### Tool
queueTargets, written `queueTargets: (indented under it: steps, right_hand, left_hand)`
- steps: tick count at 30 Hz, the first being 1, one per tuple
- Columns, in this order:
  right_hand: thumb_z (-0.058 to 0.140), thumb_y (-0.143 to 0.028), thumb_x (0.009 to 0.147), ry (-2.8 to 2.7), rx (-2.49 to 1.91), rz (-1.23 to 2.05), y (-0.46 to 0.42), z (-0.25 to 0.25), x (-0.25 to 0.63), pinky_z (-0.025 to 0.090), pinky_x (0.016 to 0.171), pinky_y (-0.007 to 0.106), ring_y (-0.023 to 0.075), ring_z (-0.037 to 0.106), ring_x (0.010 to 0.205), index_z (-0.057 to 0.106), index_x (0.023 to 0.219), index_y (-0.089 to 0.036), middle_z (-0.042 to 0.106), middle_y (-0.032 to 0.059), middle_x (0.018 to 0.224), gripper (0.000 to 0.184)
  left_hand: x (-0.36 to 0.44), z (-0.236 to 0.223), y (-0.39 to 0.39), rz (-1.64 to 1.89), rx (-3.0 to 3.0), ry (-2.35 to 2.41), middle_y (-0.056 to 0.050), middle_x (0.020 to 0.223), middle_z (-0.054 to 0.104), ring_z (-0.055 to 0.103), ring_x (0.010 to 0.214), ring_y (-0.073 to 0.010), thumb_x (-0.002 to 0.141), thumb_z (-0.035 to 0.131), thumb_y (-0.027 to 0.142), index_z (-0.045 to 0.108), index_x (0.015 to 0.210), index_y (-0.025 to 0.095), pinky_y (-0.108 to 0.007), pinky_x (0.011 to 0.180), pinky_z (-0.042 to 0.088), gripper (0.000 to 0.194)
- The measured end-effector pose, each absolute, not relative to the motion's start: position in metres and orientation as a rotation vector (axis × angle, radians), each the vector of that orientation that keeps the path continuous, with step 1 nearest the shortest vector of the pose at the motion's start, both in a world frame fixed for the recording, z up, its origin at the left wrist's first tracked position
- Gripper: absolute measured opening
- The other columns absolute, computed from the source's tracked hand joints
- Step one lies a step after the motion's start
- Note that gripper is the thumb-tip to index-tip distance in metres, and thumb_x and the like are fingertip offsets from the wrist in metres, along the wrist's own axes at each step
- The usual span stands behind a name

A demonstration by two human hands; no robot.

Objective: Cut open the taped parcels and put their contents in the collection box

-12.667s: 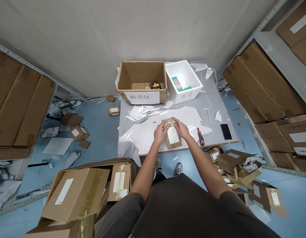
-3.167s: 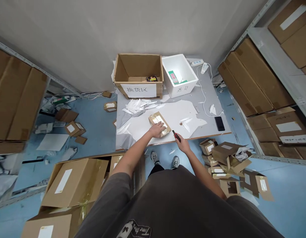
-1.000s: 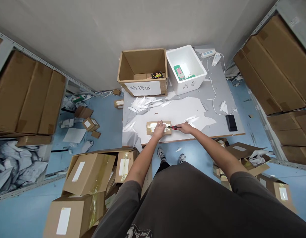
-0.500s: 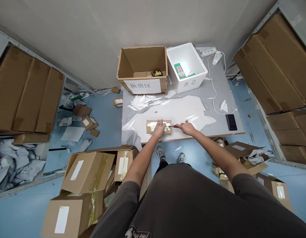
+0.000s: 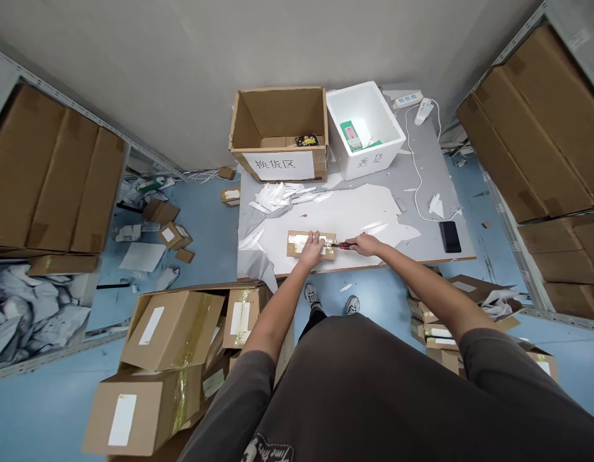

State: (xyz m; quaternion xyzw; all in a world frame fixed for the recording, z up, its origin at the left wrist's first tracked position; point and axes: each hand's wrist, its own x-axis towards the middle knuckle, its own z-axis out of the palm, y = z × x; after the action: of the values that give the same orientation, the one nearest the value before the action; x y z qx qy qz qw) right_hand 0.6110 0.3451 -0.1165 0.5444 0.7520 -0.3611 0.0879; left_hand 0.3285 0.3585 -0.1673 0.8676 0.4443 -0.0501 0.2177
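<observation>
With slightly spread fingers, at the left hand [image 5: 312, 249], over the small taped carton [image 5: 292, 246], partly hiding its white label. In the right hand [image 5: 367, 244], with fingers curled around the red-and-black cutter [image 5: 346, 246], much of its handle covered. Near the carton's right end, too fine to tell whether cutting into the tape. Beneath, near the front edge of the table [image 5: 412, 183]. Farther off, inside the white foam box [image 5: 367, 167], partly hidden green packages [image 5: 351, 136].
</observation>
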Motion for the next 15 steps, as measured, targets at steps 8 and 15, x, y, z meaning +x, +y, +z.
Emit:
queueTargets:
  steps: [8, 15]
  right_hand:
    - [0.068, -0.045, 0.094, 1.679, 1.769, -2.053, 0.337, -0.142, 0.627, 0.043, 0.05, 0.027, 0.0133, 0.046, 0.044, 0.069, 0.146, -0.022, 0.057, -0.005, 0.059, 0.056]
    - [0.07, -0.046, 0.092, 1.671, 1.796, -2.261, 0.315, -0.159, 0.622, 0.039, 0.044, 0.024, 0.012, 0.046, 0.044, 0.07, 0.146, -0.02, 0.057, -0.0057, 0.06, 0.06]
  left_hand:
    - [0.331, -0.165, 0.364, -0.179, 2.364, 1.225, -0.029, 0.174, 0.032, 0.013, 0.169, -0.0427, 0.072, 0.079, 0.004, 0.054, 0.138, 0.012, -0.06, 0.135, 0.025, 0.071]
    - [0.329, -0.167, 0.366, -0.161, 2.36, 1.209, -0.03, 0.173, 0.035, 0.012, 0.169, -0.0426, 0.069, 0.079, 0.004, 0.055, 0.132, 0.013, -0.059, 0.135, 0.024, 0.069]
